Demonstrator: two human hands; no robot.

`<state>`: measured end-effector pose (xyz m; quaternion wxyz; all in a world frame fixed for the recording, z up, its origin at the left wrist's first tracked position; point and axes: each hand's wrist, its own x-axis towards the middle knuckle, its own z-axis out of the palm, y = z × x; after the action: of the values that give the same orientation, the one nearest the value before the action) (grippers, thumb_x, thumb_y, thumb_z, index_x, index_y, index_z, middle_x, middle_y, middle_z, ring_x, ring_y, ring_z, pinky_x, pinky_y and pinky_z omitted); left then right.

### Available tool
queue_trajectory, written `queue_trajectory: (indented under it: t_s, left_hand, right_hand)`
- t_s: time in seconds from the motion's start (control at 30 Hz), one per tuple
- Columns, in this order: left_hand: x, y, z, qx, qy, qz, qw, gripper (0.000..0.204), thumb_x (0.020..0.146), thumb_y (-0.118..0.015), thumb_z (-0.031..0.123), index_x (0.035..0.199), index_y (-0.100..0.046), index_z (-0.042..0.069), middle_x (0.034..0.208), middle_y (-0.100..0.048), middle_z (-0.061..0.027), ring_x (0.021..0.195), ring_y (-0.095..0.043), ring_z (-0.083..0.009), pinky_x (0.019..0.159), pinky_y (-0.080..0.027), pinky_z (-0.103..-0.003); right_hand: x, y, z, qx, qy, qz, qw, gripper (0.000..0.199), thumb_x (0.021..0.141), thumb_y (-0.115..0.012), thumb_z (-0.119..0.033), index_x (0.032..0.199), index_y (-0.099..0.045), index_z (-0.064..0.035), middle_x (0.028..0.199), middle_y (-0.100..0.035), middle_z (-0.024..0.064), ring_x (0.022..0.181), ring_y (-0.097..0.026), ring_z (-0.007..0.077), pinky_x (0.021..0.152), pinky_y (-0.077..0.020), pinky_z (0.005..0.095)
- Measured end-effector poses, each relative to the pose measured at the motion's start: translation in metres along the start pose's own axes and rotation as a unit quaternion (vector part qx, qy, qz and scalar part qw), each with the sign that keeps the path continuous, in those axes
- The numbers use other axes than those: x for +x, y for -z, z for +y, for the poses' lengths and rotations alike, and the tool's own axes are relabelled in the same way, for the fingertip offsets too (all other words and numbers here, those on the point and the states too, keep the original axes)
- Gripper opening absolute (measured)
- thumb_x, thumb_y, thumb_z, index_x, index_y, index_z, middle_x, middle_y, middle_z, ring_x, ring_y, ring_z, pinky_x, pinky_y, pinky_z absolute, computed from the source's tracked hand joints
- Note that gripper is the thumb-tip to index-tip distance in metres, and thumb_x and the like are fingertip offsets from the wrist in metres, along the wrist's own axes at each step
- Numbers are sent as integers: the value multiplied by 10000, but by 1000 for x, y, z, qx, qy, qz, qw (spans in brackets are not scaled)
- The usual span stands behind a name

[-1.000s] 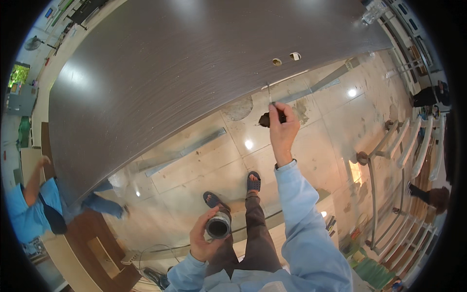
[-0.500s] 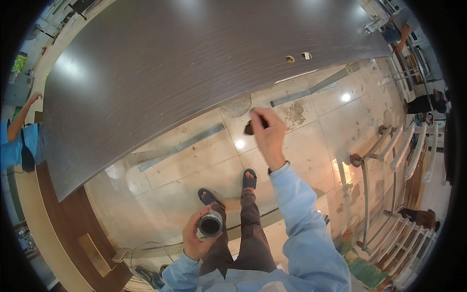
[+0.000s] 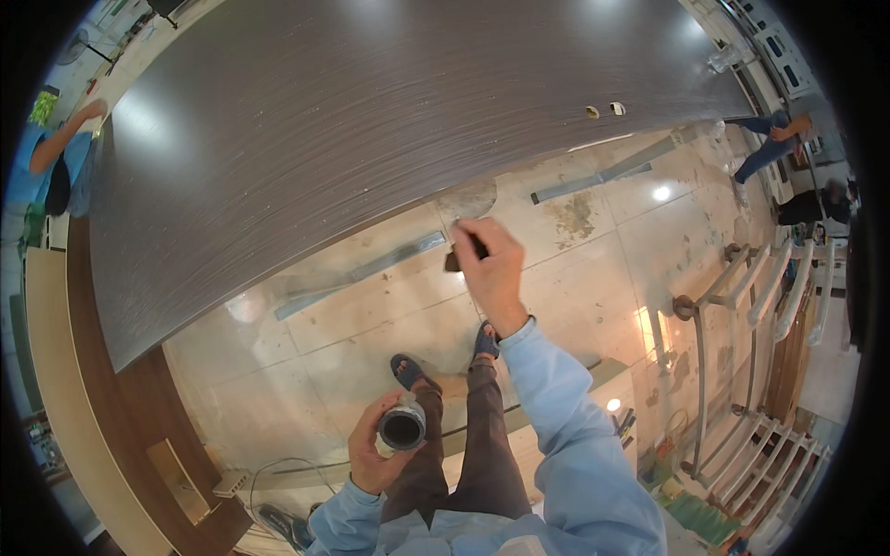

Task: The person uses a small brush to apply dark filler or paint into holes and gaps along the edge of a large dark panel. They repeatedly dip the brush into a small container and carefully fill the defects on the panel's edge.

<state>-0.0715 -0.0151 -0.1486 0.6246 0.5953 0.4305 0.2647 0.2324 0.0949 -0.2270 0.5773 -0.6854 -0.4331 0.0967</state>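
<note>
The right hand (image 3: 491, 271) pinches out front while the left hand (image 3: 374, 449) curls lower.

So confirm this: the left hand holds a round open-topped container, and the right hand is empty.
The right hand is not empty: the head view shows it holding a small dark object. The left hand does hold a round open-topped container.

No lettering, label, number or sign can be made out anywhere here.

Loose, creased light-blue long sleeves (image 3: 579, 440), dark brownish trousers (image 3: 486, 445) and dark blue, open-toed sandals (image 3: 402, 367)
</note>
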Motion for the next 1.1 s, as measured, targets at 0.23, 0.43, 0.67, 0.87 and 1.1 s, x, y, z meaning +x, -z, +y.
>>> queue_trajectory:
  t_s: [0.23,0.43,0.67,0.87,1.1]
  left_hand:
    - [-9,21,-1,7,25,21,999,786,729,-888,-7,1432,-538,6,1499,-566,-202,1341,-585,-280,1132,-463,-405]
    - [-1,10,4,33,6,12,999,773,741,-893,3,1428,-538,2,1499,-564,-204,1326,-597,-278,1118,-478,-400]
    - [12,-18,19,30,26,2,999,815,692,-872,-43,1438,-546,13,1488,-580,-181,1358,-572,-281,1144,-455,-411]
    - [25,-37,32,62,-2,-30,998,767,734,-890,-6,1420,-548,9,1491,-569,-212,1349,-584,-294,1118,-486,-420]
    - [15,-33,39,51,10,-9,999,802,708,-908,-10,1420,-540,8,1483,-575,-216,1384,-565,-311,1153,-452,-422]
  right_hand:
    - [49,61,24,-64,-111,155,980,100,933,-754,-86,986,-755,0,848,-739,109,757,-686,172,704,-536,304]
    - [43,62,34,-105,-15,111,988,127,946,-768,-108,993,-755,9,837,-734,68,761,-664,139,721,-532,291]
    - [82,102,52,-100,-50,169,979,118,939,-763,-106,988,-753,2,864,-746,63,779,-670,133,732,-536,279]
    - [41,57,29,-3,6,-22,1000,85,912,-758,-25,988,-742,7,910,-745,104,798,-688,167,728,-541,304]
    - [29,30,14,32,-60,65,996,60,924,-747,-16,978,-743,9,905,-746,92,772,-671,148,706,-532,295]
